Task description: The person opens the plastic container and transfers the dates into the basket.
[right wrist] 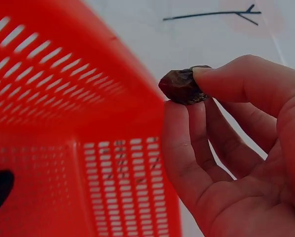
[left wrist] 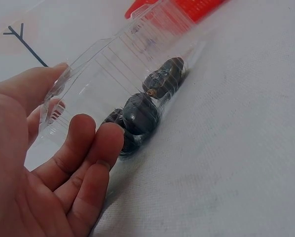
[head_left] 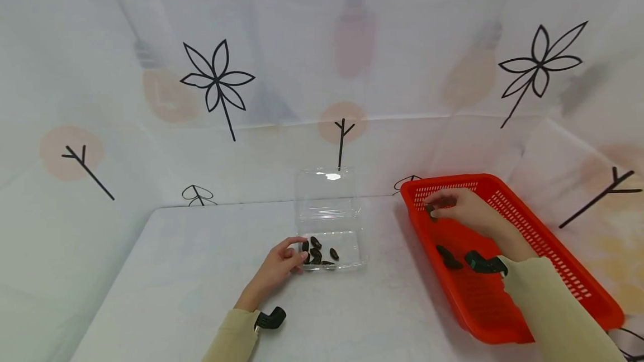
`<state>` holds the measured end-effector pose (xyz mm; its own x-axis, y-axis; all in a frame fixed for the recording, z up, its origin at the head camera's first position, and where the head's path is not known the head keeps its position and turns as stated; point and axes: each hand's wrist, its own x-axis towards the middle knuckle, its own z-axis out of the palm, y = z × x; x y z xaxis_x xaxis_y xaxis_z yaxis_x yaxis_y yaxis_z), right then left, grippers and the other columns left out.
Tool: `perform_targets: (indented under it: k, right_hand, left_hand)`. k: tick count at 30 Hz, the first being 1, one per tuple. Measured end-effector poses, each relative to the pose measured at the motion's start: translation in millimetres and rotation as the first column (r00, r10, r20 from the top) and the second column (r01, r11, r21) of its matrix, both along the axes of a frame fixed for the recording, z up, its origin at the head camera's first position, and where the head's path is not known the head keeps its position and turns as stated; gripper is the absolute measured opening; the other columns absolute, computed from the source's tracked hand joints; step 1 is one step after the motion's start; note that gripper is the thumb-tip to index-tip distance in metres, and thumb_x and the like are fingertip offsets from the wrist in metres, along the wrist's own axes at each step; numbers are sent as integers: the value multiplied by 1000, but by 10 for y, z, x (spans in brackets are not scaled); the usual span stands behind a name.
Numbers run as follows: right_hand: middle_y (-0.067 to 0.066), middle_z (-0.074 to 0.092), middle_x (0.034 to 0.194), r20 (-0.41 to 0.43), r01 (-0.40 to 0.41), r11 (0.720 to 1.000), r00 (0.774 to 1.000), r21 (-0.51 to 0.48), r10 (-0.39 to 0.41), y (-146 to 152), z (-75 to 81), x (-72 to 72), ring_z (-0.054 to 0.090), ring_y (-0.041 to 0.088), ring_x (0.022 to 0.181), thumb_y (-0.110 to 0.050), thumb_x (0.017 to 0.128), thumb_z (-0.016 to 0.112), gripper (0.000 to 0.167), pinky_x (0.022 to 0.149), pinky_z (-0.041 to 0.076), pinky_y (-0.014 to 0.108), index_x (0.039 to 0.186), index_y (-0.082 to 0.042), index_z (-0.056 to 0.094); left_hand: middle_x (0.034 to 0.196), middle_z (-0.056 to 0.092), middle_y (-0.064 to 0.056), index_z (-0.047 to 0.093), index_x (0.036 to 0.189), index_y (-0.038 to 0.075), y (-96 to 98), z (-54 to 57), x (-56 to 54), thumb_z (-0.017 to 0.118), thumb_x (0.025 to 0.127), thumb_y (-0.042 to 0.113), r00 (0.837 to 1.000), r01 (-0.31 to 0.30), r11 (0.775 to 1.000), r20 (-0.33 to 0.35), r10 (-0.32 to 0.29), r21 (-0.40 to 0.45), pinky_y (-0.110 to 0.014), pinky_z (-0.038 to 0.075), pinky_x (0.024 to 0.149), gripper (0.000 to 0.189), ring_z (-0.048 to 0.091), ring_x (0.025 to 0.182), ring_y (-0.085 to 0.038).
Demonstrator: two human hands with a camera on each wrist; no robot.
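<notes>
My left hand [head_left: 279, 261] grips the left side of a clear plastic clamshell box [head_left: 350, 246], whose lid stands raised at the back. Several dark brown dates [head_left: 315, 242] lie in the box, mostly toward its left; the left wrist view shows some through the clear wall [left wrist: 113, 64]. Over the far left part of a red basket [head_left: 478, 289], my right hand [head_left: 468, 214] pinches one wrinkled date [right wrist: 184, 86] between thumb and fingertips. More dates [head_left: 448, 257] lie on the basket floor below that hand.
The basket stands on the right of the white-covered table [head_left: 191, 272], with slotted, raised walls. A white cloth [head_left: 282, 88] printed with flowers and twigs hangs behind. Dark wrist devices [head_left: 271, 318] sit on both sleeves. A black cable [head_left: 631, 345] shows at lower right.
</notes>
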<state>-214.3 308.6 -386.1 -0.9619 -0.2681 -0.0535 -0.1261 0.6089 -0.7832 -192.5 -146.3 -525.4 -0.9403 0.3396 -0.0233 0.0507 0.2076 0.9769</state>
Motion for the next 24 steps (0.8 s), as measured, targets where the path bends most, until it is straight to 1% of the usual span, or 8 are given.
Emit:
perform_targets:
  k: [4,7,10,13,17,18,22,24]
  right_hand:
    - [15,67,110,12,-8,999,1000,-39,8,135,-94,58,61,26,96,-12,92,73,34,80,54,32,120,4,65]
    - [16,68,108,17,-11,999,1000,-33,11,215,-146,96,64,22,91,-11,92,71,33,79,54,31,120,7,65]
    - [17,68,109,20,-15,1000,1000,-11,15,278,-190,116,65,21,89,-10,93,70,32,79,53,30,120,7,65]
    - [18,68,110,38,-15,1000,999,-10,15,316,-236,117,65,21,90,-10,93,70,33,79,53,29,120,7,65]
    - [18,68,110,72,-1,1000,997,-8,2,344,-289,108,65,24,91,-12,93,70,35,80,53,31,122,7,64]
    - [17,68,111,81,4,1000,997,-4,-4,352,-306,103,65,24,92,-12,93,70,36,81,53,33,122,7,64]
    - [16,69,110,107,16,1000,994,-5,-16,392,-379,85,64,26,94,-13,93,70,38,82,53,37,124,7,63]
    - [16,69,112,113,23,1000,993,3,-23,413,-409,84,64,27,96,-16,93,71,39,83,52,37,125,6,63]
  left_hand:
    - [71,58,-12,56,135,5,-15,-4,-2,67,97,15,1000,-3,1000,-6,3,-2,-27,46,62,41,68,71,-25]
    - [70,58,-8,57,134,6,-12,-24,-5,68,96,18,1000,-1,1000,-2,1,1,-27,47,64,41,68,70,-22]
    - [70,58,-7,57,135,7,-1,-48,-7,68,96,20,1000,6,1000,-2,-6,2,-28,47,65,43,68,70,-23]
    - [70,58,-8,57,135,7,6,-68,-11,69,96,19,1000,1,1000,5,-1,0,-28,47,64,43,68,71,-24]
    - [71,58,-11,57,135,8,6,-78,-20,68,96,18,1000,-10,1000,2,10,-7,-28,47,63,42,69,72,-27]
    - [71,58,-14,57,136,7,11,-53,-16,68,96,17,1000,-10,1000,3,10,-11,-28,47,63,42,69,73,-29]
    - [73,57,-20,56,135,3,25,119,57,67,97,15,1000,-3,1000,-1,3,-8,-30,47,64,42,68,75,-32]
    - [73,57,-20,56,135,2,28,141,63,66,97,14,1000,-4,1000,-1,4,-16,-30,47,65,41,68,75,-33]
